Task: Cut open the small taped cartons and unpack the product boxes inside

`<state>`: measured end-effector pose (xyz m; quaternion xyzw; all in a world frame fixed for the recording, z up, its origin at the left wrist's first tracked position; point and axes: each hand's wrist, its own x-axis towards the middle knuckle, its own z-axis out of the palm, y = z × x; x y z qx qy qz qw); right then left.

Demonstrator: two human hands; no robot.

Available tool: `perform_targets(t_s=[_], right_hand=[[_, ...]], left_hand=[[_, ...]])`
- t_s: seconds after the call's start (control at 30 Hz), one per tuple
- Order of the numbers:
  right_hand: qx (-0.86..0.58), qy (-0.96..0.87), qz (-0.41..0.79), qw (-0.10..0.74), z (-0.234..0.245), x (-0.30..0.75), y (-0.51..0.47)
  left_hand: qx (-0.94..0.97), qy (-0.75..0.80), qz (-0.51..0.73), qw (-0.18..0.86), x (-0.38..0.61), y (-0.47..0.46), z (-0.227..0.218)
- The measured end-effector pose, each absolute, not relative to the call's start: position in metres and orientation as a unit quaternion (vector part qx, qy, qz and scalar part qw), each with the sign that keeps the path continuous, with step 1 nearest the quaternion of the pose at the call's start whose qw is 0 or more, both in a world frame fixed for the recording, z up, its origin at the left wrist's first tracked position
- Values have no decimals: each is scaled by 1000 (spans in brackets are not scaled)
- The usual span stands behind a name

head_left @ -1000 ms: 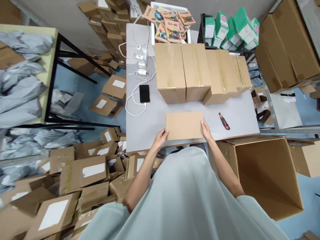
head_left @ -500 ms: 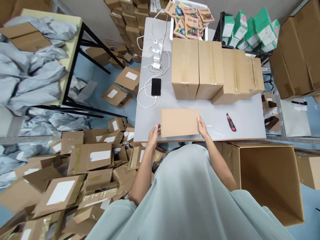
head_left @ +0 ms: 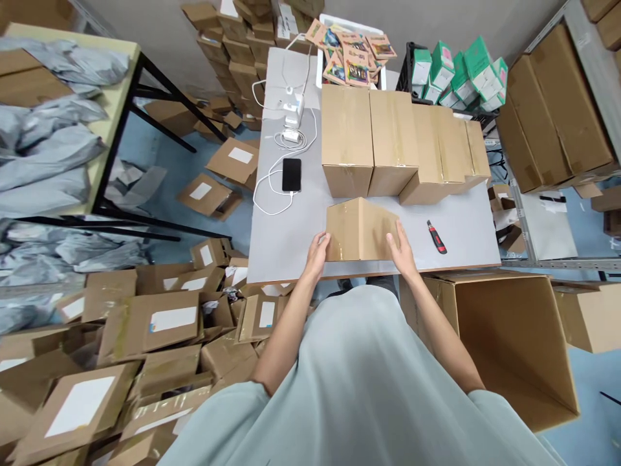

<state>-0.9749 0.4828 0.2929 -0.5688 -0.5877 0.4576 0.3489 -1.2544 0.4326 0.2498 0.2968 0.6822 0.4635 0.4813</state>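
Observation:
A small brown cardboard box (head_left: 347, 230) is gripped between my two hands at the table's front edge, one edge turned toward me and shiny tape on its left face. My left hand (head_left: 317, 255) presses its left side with curled fingers. On the opposite side, my right hand (head_left: 402, 250) lies against the right face, fingers stretched along it. To the right of the box lies a red and black utility knife (head_left: 437, 237) on the grey table (head_left: 310, 220). Behind the box stands a row of taped cardboard boxes (head_left: 347, 129).
A phone (head_left: 292, 175) with a white cable lies at the left, near a power strip (head_left: 294, 111). Packets (head_left: 356, 58) fill a white bin; green boxes (head_left: 441, 63) sit in a black crate. A large open carton (head_left: 514, 343) stands at right; loose cartons (head_left: 169, 317) cover the floor at left.
The box has been turned between my hands, so a taped side and an edge now show instead of one plain face. My left hand has closed in against it. The view has shifted slightly.

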Motion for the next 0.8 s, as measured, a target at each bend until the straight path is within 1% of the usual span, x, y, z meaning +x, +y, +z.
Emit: perform_targets(t_s=[0.1, 0.17, 0.3, 0.4, 0.53, 0.63, 0.8], right_hand=[[-541, -576, 515, 331, 313, -994, 462], [-539, -562, 533, 331, 321, -1002, 456], [-511, -541, 569, 350, 323, -1000, 454], [-501, -538, 587, 339, 316, -1002, 452], [-490, -539, 591, 345, 302, -1013, 449], [-495, -545, 576, 354, 296, -1007, 449], [-533, -515, 569, 356, 284, -961, 458]], left_hand=[[284, 644, 480, 524, -1234, 435, 266], [292, 613, 507, 531, -1227, 432, 280], [359, 589, 541, 481, -1229, 420, 306], [390, 634, 508, 434, -1234, 411, 313], [391, 682, 472, 400, -1238, 402, 304], [377, 663, 488, 425, -1244, 399, 286], [336, 693, 434, 467, -1259, 414, 249]])
